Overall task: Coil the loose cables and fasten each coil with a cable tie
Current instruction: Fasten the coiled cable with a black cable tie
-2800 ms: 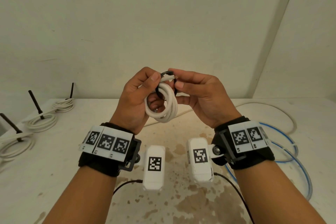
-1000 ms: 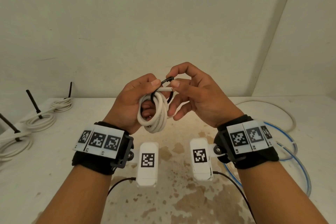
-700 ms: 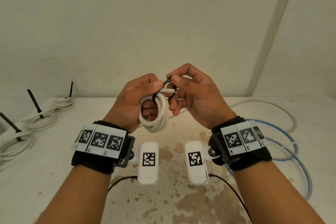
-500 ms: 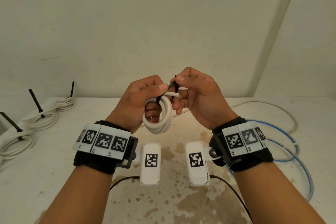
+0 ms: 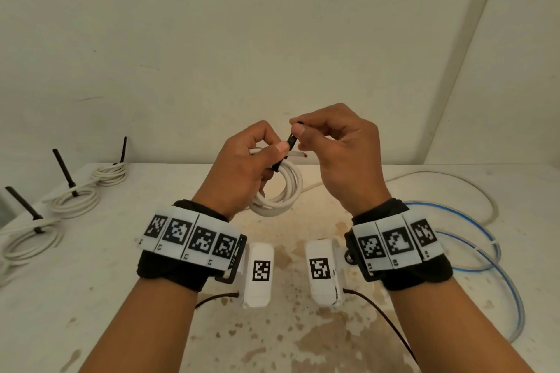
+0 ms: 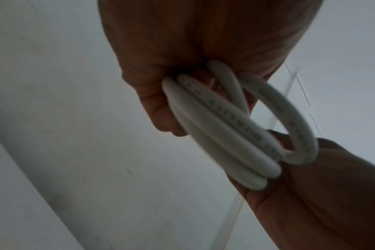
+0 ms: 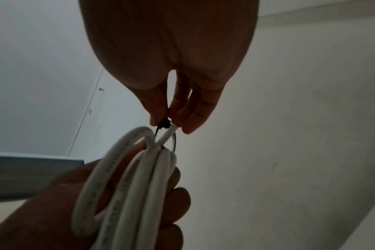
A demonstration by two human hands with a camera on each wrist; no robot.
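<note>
Two hands aloft: left hand (image 5: 239,169) fingers grip the white coil (image 5: 280,191); right hand (image 5: 342,157) fingers pinch the cable tie (image 5: 290,142), its tail now drawn higher than before.

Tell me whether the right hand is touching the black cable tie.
Touching. In the head view the right hand pinches the cable tie between thumb and forefinger above the white coil, which the left hand holds.
</note>
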